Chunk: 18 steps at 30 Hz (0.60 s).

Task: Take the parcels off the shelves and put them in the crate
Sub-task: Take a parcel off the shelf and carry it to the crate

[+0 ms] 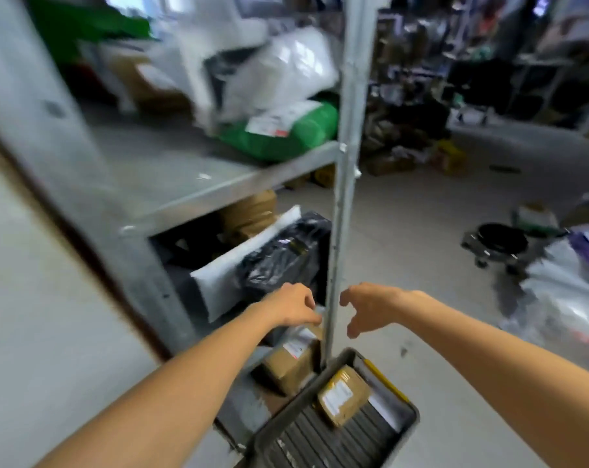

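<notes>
A grey crate [276, 430] stands on the floor at the foot of the metal shelf unit, with a brown parcel [343, 395] lying in it. Another brown parcel [291, 361] with a white label sits on the bottom shelf just left of the crate. Above it lie a black bag parcel [286, 255] and a white padded parcel [232, 268]. My left hand [291, 305] hovers over the bottom shelf, fingers loosely curled, holding nothing. My right hand [367, 304] hangs beside the shelf post with its fingers spread and empty. The frame is blurred.
A grey shelf post [345, 184] rises between my hands. The upper shelf [171, 170] carries a green parcel [286, 133] and white bags [286, 72]. A low black wheeled stool [499, 244] and heaps of bags [566, 288] lie on the floor at right.
</notes>
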Motion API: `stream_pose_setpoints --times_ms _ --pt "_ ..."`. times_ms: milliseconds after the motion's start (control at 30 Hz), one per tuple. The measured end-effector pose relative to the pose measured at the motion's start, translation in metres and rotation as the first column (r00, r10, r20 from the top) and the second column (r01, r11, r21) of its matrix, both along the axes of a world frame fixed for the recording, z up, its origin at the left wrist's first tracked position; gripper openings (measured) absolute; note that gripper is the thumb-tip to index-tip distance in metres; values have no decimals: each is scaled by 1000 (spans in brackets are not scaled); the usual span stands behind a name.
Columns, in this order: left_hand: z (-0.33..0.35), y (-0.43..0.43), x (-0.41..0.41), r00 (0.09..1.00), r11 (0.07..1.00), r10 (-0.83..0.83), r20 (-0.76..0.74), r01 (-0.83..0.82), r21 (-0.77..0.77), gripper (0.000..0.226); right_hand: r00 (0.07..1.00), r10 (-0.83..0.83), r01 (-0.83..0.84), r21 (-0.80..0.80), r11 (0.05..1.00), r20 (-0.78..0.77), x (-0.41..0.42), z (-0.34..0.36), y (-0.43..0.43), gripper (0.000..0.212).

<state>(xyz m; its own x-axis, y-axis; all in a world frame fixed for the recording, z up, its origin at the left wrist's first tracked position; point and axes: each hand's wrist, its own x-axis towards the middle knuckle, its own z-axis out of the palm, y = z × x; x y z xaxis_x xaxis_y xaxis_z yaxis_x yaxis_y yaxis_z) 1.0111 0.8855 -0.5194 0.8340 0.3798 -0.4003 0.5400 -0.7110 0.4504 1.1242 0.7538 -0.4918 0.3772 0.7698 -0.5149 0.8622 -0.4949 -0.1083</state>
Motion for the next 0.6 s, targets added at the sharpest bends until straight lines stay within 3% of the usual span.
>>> stream_pose_setpoints --times_ms 200,433,600 --pt "78 34 -146 958 948 272 93 -284 142 32 920 379 -389 114 914 99 -118 86 85 42" --pt "151 23 -322 840 824 539 67 -542 167 44 775 626 -630 164 759 81 -285 144 132 68" --pt "207 -9 -461 676 627 731 93 -719 299 48 621 777 -768 279 577 103 -417 192 130 67"
